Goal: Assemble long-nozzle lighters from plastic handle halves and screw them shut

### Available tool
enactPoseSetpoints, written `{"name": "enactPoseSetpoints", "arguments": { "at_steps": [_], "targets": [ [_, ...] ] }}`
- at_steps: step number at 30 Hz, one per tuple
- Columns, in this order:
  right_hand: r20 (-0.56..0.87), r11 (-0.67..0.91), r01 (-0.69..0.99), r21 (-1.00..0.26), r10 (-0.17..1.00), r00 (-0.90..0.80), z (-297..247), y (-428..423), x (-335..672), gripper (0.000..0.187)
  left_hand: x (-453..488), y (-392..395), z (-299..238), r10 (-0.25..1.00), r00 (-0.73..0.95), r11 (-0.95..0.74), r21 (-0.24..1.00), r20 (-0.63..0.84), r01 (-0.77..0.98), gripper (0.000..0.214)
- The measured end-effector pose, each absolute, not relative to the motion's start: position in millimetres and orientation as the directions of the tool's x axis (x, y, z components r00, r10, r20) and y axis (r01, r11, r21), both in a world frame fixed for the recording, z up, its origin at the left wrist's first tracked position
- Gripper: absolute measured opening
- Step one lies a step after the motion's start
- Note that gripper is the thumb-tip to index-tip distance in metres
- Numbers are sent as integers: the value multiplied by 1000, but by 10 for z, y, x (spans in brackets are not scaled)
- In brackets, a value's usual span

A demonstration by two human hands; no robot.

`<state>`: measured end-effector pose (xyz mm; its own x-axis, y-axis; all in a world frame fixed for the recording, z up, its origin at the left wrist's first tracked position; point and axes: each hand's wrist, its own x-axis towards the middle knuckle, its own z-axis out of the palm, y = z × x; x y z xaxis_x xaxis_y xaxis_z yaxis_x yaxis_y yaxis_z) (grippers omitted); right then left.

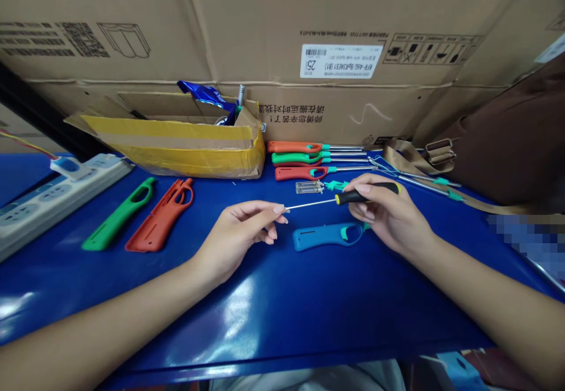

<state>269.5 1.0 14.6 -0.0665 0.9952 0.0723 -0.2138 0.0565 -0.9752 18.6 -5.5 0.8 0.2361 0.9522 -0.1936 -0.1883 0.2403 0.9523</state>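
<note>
My right hand (384, 211) is closed around the black and yellow handle of a screwdriver (311, 204), whose thin shaft points left. At the tip, the thumb and fingers of my left hand (245, 229) are pinched together; whether a small piece is also between them is hidden. Just below the shaft lies a blue gas lighter casing (315, 238) with a teal trigger, its right end partly behind my right hand. Behind the shaft are a clear plastic fuel tank (309, 187) and a small teal part (336, 185).
Several long-necked lighters (300, 172) lie stacked at the back. To the left are a green casing (119, 217) and a red casing (161, 217), a yellow-taped box (176, 152) and a power strip (57, 194). Metal tubes (424, 184) and a strap (481, 202) lie right.
</note>
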Motion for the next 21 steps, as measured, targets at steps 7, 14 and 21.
{"name": "enactPoseSetpoints", "arguments": {
  "at_steps": [7, 14, 21],
  "targets": [
    [131, 134, -230, -964, 991, 30, 225, 5, 2701, 24, 201, -142, 59, 943, 326, 78, 997, -67, -22, 16],
    [112, 111, -241, -964, 994, 9, 220, -13, 2708, 26, 219, -190, 87, 914, 402, 50, 999, -50, 11, 6],
    [109, 109, -241, -964, 994, 12, 221, -28, 2705, 25, 227, -180, 69, 908, 415, 55, 998, -59, 20, 6]
  ]
}}
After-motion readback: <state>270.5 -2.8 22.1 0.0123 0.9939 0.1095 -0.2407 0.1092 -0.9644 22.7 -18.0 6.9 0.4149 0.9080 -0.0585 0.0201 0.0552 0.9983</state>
